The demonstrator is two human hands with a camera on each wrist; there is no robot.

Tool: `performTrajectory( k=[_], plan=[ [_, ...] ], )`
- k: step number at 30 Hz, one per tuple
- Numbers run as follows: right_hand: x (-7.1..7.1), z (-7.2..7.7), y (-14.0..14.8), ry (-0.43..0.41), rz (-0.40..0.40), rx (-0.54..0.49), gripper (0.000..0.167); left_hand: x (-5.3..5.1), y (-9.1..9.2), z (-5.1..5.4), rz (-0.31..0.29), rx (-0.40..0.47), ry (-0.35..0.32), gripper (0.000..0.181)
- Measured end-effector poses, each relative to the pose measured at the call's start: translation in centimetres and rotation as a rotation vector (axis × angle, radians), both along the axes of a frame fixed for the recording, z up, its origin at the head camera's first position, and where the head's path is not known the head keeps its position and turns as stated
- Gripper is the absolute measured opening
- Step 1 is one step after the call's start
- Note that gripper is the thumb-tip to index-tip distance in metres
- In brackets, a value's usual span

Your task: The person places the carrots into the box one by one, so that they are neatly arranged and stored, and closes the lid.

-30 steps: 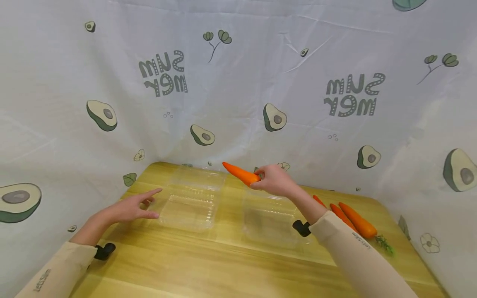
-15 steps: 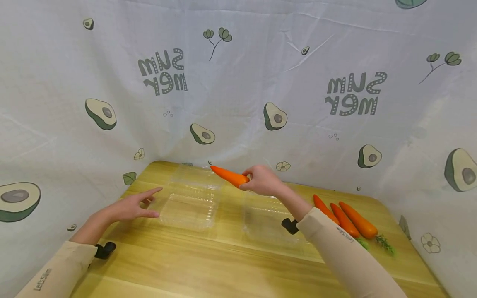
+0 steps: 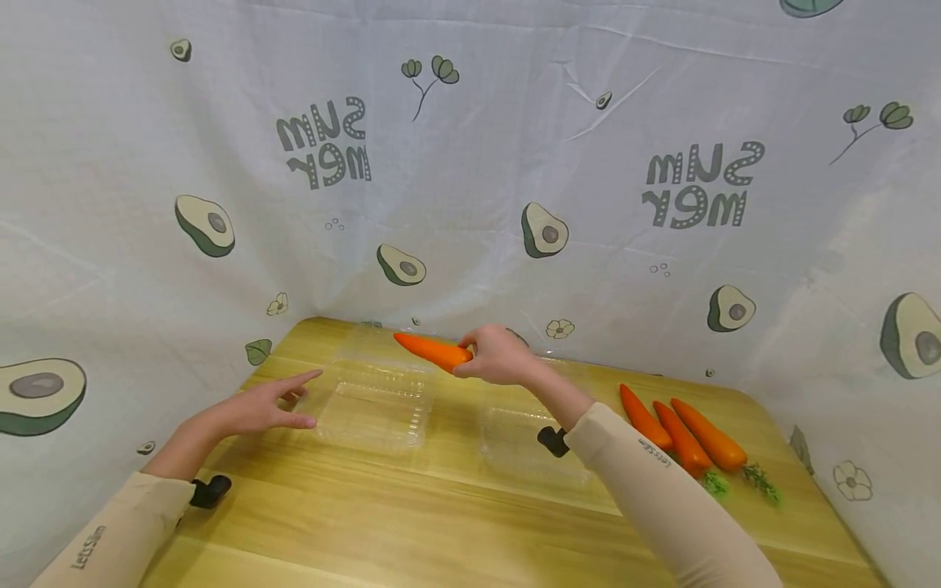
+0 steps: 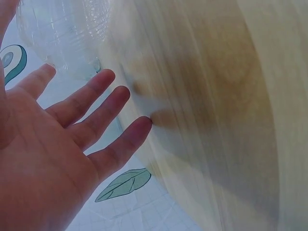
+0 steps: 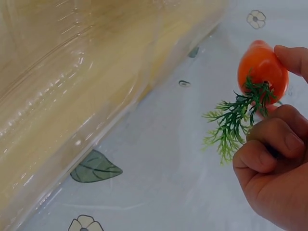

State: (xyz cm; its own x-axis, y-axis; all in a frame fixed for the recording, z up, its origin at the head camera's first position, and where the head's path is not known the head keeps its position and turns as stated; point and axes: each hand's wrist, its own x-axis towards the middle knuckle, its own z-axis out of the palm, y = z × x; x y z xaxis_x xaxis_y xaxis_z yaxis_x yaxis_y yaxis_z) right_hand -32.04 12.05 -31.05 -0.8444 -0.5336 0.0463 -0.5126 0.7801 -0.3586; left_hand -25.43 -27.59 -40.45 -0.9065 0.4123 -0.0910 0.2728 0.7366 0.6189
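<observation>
My right hand (image 3: 500, 356) pinches an orange carrot (image 3: 432, 351) by its thick end, holding it above the table with its tip pointing left. In the right wrist view the green leafy top of the carrot (image 5: 263, 72) hangs beside my curled fingers. Below and to the left of the carrot lies a clear plastic container (image 3: 375, 412) with its lid opened toward the back. My left hand (image 3: 257, 408) is at the left side of that container, fingers spread and holding nothing. The left wrist view shows the left palm (image 4: 53, 159) with fingers extended.
A second clear plastic container (image 3: 529, 441) sits open below my right forearm. Several more things stand by: a carrot (image 3: 644, 418) lies with two others at the right of the wooden table (image 3: 412, 523). A patterned white cloth (image 3: 470, 163) hangs behind the table.
My right hand has carried the carrot left, from over the second container toward the left container. The left hand has stayed in place.
</observation>
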Motion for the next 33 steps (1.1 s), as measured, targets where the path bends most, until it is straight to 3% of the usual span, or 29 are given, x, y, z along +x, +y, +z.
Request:
performTrajectory(
  k=[23, 33],
  plan=[
    [-0.8, -0.5, -3.9, -0.010, 0.119, 0.089, 0.039, -0.4, 0.4, 0.0, 0.008, -0.017, 0.013, 0.092],
    [-1.1, -1.5, -5.7, -0.022, 0.204, 0.110, 0.034, -0.1, 0.2, 0.0, 0.010, -0.011, -0.009, 0.091]
  ],
)
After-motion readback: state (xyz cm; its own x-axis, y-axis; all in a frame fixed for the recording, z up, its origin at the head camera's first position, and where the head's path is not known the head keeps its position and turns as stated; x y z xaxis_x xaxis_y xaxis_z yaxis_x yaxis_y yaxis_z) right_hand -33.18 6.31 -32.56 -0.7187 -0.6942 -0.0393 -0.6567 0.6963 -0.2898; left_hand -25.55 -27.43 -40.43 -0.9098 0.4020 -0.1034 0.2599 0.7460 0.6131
